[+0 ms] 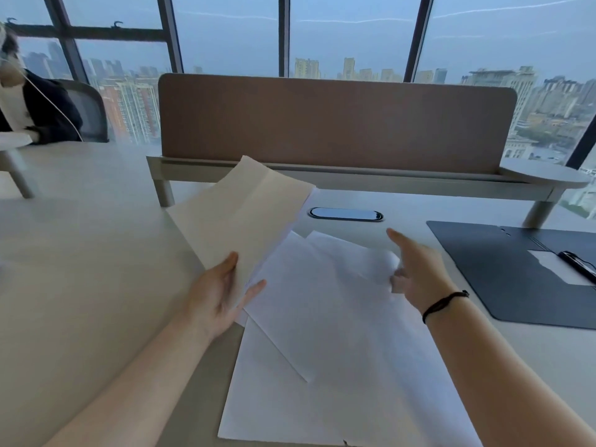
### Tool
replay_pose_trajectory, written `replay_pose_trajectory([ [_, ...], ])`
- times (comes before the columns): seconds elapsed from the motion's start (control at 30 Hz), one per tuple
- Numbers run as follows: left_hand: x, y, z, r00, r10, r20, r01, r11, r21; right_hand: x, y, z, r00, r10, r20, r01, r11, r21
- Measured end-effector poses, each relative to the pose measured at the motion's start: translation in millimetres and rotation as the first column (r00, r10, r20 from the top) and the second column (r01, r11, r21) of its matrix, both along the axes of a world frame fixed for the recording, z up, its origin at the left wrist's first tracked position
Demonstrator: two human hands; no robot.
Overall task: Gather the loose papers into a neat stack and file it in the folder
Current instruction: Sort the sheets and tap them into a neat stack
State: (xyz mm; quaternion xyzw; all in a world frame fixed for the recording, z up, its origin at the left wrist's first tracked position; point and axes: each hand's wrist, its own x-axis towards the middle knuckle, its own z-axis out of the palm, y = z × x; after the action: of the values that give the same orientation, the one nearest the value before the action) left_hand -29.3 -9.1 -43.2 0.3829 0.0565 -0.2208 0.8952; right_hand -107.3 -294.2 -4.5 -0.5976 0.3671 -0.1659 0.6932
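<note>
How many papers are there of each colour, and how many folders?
Cream papers: 1, the cream sheet held up by the left hand.
White papers: 3 that show, in the white papers overlapping on the desk; the right hand lifts one's edge. More may hide underneath.
Dark folders: 1, the open folder.
Total: 5

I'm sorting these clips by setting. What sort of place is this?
Most likely a high-rise office. A long shared desk carries a brown privacy divider, an open dark folder lies by loose papers, and floor-to-ceiling windows overlook city towers.
</note>
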Motion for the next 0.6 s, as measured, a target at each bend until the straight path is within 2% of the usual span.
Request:
replay_pose_trajectory([
  [0.1,-1,0,0,1.0,-0.019,0.01,0.018,1.0,0.023,-4,0,-5,0.995,-0.051,0.084,0.033,0.979,0.2],
  [0.17,-1,1,-1,0.999,-0.028,0.022,0.027,0.999,0.026,-6,1,-12,0.994,-0.023,0.103,0.0,0.976,0.217],
  [0.23,-1,1,0,0.999,-0.023,0.039,0.022,0.999,0.032,-10,3,-19,0.994,0.059,0.089,-0.07,0.989,0.128],
  [0.3,-1,1,0,0.999,-0.013,0.043,0.011,0.999,0.04,-15,3,-24,0.977,0.214,0.005,-0.213,0.973,-0.083],
  [0.37,-1,4,0,0.999,-0.014,0.048,0.012,0.999,0.046,-22,0,-27,0.921,0.359,-0.152,-0.389,0.868,-0.308],
  [0.4,0,5,0,0.999,-0.013,0.051,0.01,0.998,0.055,-26,-3,-27,0.887,0.407,-0.217,-0.461,0.813,-0.357],
  [0.47,0,8,0,0.998,-0.01,0.06,0.006,0.997,0.075,-33,-7,-25,0.824,0.507,-0.253,-0.565,0.762,-0.315],
  [0.6,-4,9,2,0.996,-0.028,0.081,0.02,0.994,0.105,-43,-8,-25,0.75,0.617,-0.24,-0.658,0.733,-0.173],
])
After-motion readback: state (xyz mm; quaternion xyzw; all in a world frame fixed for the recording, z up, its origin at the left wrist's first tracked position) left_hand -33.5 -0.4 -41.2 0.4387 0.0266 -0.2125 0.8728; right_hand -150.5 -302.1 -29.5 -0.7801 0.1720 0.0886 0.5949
